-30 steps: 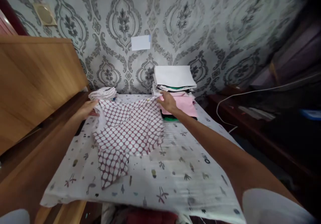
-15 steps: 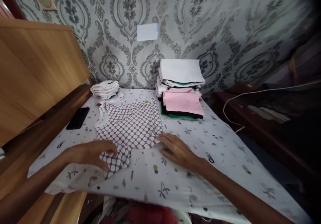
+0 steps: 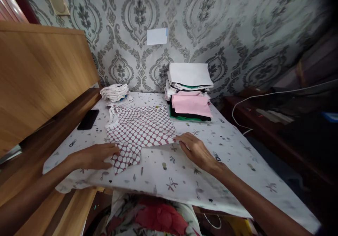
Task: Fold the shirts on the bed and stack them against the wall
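Note:
A white short-sleeved shirt (image 3: 144, 126) with a red and dark lattice print lies spread on the patterned cloth, its neck opening to the left and one sleeve toward me. My right hand (image 3: 195, 149) pinches the hem corner at the shirt's near right, and that edge is drawn straight and slightly raised. By the near sleeve rests my left hand (image 3: 96, 156), thumb and fingers apart, fingertips touching the fabric's left edge.
Folded clothes (image 3: 190, 102), white above and pink in front, are stacked at the back right. A smaller pile of white clothes (image 3: 115, 92) sits at the back left. A black phone (image 3: 88, 119) lies near the wooden panel (image 3: 47, 74). A white cable (image 3: 235, 109) hangs on the right.
My right hand has taken hold of the hem corner and pulled it outward to the right, straightening the near edge. My left hand stays by the sleeve. The view has shifted slightly.

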Action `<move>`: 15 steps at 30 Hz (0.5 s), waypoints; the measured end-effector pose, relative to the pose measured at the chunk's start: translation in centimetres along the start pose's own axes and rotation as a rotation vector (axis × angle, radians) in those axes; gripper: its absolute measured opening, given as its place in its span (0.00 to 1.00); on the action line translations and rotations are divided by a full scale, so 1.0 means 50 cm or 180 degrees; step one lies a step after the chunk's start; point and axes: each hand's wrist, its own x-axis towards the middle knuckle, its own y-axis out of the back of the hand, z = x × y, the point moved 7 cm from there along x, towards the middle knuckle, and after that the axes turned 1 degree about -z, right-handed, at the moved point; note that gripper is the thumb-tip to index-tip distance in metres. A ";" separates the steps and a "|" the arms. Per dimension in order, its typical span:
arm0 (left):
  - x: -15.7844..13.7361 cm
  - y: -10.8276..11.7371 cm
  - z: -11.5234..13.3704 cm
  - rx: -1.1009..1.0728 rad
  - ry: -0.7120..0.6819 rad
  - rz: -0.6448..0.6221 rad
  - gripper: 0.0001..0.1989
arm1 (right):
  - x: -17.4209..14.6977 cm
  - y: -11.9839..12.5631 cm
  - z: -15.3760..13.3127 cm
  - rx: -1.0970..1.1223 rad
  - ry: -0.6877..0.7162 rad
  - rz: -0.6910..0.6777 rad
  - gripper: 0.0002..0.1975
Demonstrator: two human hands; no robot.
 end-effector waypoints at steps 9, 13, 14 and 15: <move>0.030 -0.039 0.037 0.0501 0.0117 0.0058 0.11 | -0.025 -0.069 0.049 0.0066 -0.0568 -0.0145 0.13; 0.024 0.003 0.043 0.0235 -0.0280 0.0024 0.10 | -0.020 -0.051 0.043 0.0730 -0.0836 -0.0143 0.11; 0.017 0.020 0.045 0.0142 -0.0388 0.0043 0.10 | -0.018 -0.042 0.035 0.0809 -0.0835 -0.0128 0.11; 0.009 0.037 0.046 0.0031 -0.0487 0.0041 0.10 | -0.016 -0.029 0.024 0.0826 -0.0787 -0.0085 0.11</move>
